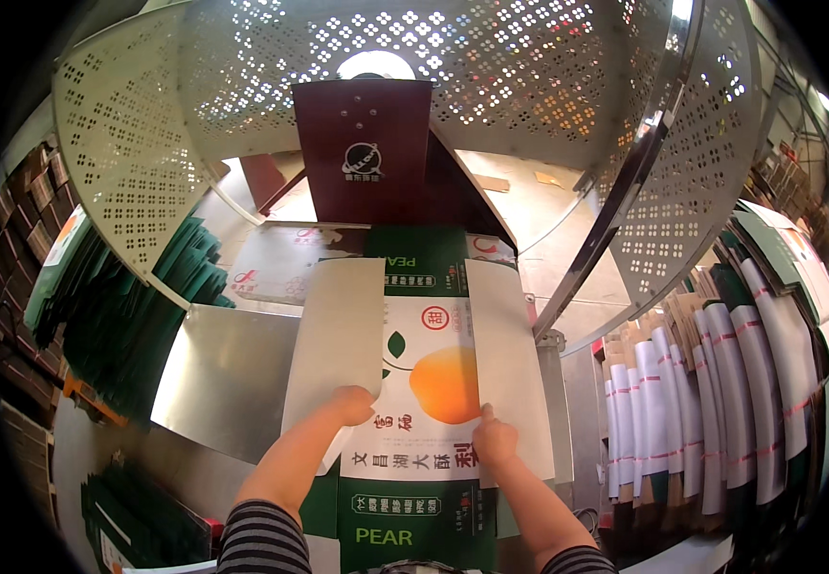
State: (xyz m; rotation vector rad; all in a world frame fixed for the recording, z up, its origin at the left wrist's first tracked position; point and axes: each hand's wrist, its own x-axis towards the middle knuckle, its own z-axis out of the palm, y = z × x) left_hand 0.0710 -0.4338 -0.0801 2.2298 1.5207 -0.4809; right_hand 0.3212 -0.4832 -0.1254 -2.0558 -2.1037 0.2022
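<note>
A flat printed cardboard carton sheet point(433, 335) lies lengthwise in front of me, white in the middle with an orange-yellow fruit picture and green at both ends. Its plain left flap point(342, 325) and right flap point(510, 364) are folded inward over the print. My left hand point(352, 407) is closed at the inner edge of the left flap, fingers curled. At the inner edge of the right flap, my right hand point(496, 435) is also closed, its index finger pointing forward along that edge. The undersides of both hands are hidden.
Beyond the sheet stands a dark red machine plate point(362, 153), with a curved perforated metal guard point(567, 86) around it. A bare metal side table point(228, 378) adjoins on the left. Stacks of green sheets point(137, 306) stand left, bundled white sheets point(701, 402) right.
</note>
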